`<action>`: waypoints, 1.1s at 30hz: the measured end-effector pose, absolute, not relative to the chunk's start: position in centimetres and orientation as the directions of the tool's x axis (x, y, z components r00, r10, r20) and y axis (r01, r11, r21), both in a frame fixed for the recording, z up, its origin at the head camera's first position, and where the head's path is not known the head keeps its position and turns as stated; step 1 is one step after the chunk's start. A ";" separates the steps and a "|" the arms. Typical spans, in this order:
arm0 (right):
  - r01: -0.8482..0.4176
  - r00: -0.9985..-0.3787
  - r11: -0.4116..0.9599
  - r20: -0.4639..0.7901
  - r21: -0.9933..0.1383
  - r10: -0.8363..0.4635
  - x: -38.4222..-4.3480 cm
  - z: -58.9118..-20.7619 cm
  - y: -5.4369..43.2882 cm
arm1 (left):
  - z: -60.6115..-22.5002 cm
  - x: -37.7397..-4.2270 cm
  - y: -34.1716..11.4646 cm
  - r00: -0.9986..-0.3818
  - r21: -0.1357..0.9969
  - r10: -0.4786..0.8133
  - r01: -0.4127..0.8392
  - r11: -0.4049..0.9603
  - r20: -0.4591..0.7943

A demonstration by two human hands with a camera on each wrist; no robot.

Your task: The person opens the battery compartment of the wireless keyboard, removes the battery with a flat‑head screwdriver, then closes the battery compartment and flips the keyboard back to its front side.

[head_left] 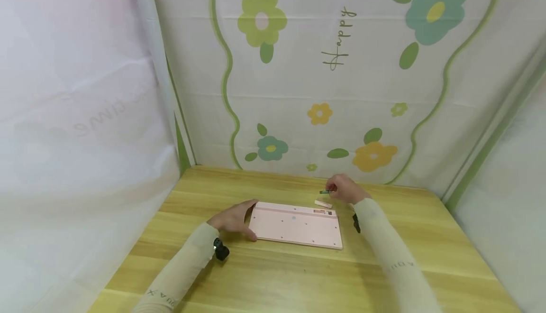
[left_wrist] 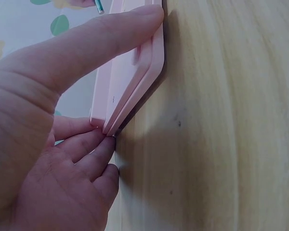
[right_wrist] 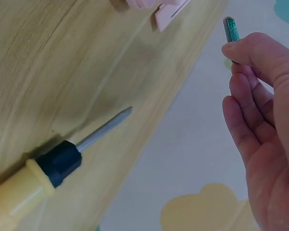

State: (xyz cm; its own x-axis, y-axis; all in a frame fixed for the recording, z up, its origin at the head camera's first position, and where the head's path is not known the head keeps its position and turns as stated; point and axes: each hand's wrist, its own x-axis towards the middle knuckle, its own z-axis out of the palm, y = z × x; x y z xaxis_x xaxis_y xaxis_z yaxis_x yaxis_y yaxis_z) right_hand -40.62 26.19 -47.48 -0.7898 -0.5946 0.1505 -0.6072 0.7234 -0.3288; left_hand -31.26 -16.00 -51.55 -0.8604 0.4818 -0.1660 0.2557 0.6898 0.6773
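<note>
A pink keyboard (head_left: 294, 230) lies face down on the table, its screw-dotted underside showing. My left hand (head_left: 232, 218) grips its left end, thumb (left_wrist: 130, 29) on the near corner and fingers spread to the far corner. Beyond the keyboard's far right corner, my right hand (head_left: 346, 189) pinches a small green battery (right_wrist: 232, 31) between thumb and fingertips, with one end sticking out. Below that hand, a small pink battery cover (head_left: 323, 204) lies on the table. At the keyboard's upper right, the battery compartment (head_left: 323, 212) is uncovered.
A screwdriver with a yellow and black handle (right_wrist: 62, 161) lies on the wooden table (head_left: 273, 280), near my right hand. Behind the table's far edge hangs a white flower-print curtain (head_left: 298, 80); more pale cloth (head_left: 85, 137) hangs at the sides.
</note>
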 end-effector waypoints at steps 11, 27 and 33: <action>-0.481 -0.872 0.762 0.146 -0.434 -0.468 -40.7 -50.9 28.6 | -51.7 -31.0 -15.7 -0.859 0.676 0.486 0.262 0.689 -0.162; -0.398 -0.910 0.787 0.097 -0.472 -0.403 -41.0 -52.3 28.1 | -51.4 -31.2 -15.8 -0.861 0.675 0.480 0.254 0.692 -0.168; -0.375 -0.919 0.794 0.079 -0.478 -0.387 -41.1 -52.5 28.1 | -51.6 -31.2 -15.9 -0.861 0.681 0.481 0.253 0.687 -0.165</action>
